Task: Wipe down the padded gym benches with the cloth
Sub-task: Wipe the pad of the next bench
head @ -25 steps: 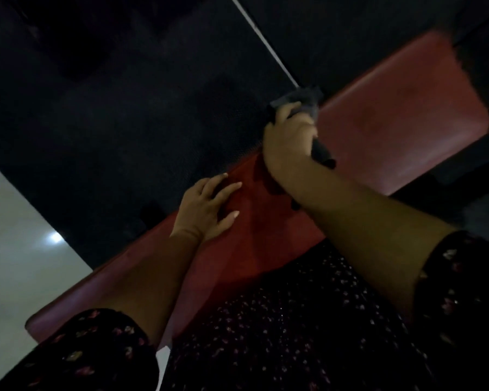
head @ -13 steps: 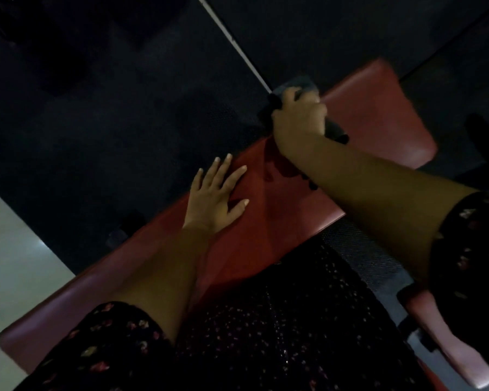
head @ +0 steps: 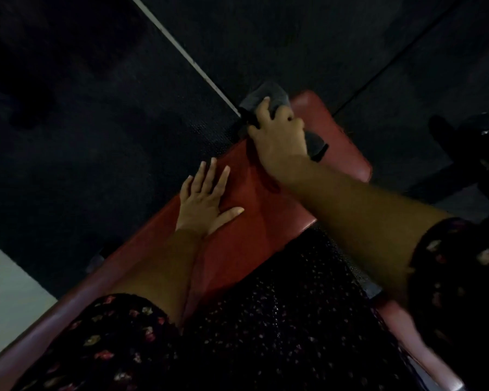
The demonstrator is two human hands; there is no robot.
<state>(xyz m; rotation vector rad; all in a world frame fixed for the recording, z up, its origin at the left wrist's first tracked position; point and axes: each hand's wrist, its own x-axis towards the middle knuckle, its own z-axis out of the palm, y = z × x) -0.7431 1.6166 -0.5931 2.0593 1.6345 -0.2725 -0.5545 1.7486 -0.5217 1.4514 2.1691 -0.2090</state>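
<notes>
Floor: dark matting [head: 124, 136]
Bench [head: 251, 227]: red, braced by my flat left hand [head: 206, 198]
Right hand [head: 280, 139]: clutches cloth [head: 268, 93], now reaching far end, top nearly covered

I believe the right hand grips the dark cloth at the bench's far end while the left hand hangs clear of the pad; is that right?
Not quite: in the head view the left hand rests flat on the red bench pad. The right hand does grip the dark cloth at the far end.
</notes>
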